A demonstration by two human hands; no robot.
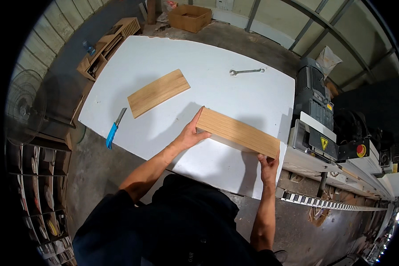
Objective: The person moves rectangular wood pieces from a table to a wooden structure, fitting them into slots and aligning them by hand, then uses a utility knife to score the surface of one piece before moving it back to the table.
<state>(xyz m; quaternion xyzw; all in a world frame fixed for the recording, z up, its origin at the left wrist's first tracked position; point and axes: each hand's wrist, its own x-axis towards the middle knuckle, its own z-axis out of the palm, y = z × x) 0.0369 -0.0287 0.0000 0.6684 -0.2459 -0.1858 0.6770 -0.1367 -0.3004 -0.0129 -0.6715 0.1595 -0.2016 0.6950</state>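
Both my hands grip a long light-brown wooden board (239, 132) at its opposite ends, over the near right part of a white tabletop (208, 164). My left hand (193, 133) is closed round the left end, thumb along the near edge. At the right end my right hand (269, 167) is closed too, its thumb on the near side and the other fingers partly hidden. The board's near side looks pale and shaded. Farther left lies another wooden board (158, 93), flat and slanted. Beside it is a blue-handled utility knife (112, 134) with its blade out.
A combination wrench (247, 72) lies on the far right of the table. Along the right edge stands a machine with a grey motor (314, 84) and a red stop button (361, 150). A standing fan (24, 108) and a shelf rack (40, 177) are at left; a cardboard box (189, 18) sits behind.
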